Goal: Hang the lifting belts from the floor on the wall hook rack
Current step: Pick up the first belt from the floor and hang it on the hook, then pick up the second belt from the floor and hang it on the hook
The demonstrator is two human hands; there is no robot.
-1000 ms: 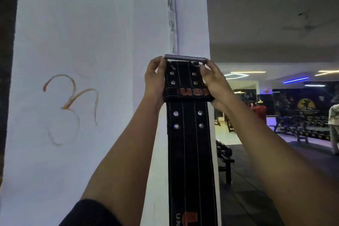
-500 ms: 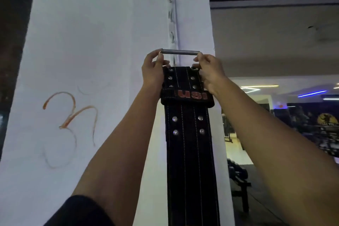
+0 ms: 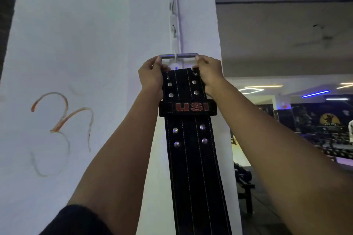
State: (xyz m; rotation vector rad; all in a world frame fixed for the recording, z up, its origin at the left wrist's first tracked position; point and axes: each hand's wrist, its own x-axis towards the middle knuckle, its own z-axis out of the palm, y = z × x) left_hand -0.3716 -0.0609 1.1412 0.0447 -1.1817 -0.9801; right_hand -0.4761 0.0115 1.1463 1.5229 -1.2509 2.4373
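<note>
A black leather lifting belt [image 3: 191, 158] with white stitching, metal rivets and a red "USI" loop hangs straight down in front of a white pillar. Its metal buckle bar [image 3: 186, 55] sits level at the lowest hook of a white vertical hook rack [image 3: 174, 19] on the pillar, with the hook showing across the bar's middle. My left hand [image 3: 151, 76] grips the buckle's left side and my right hand [image 3: 208, 71] grips its right side. The belt's lower end runs out of view at the bottom.
The white pillar [image 3: 86, 44] carries an orange painted symbol on its left face. To the right, the dim gym floor holds a bench [image 3: 244, 187], racks and ceiling lights. Two upper hooks on the rack are bare.
Both hands have raised the belt, and the buckle bar has moved from below the rack to the lowest hook. The buckle end has opened away from the strap.
</note>
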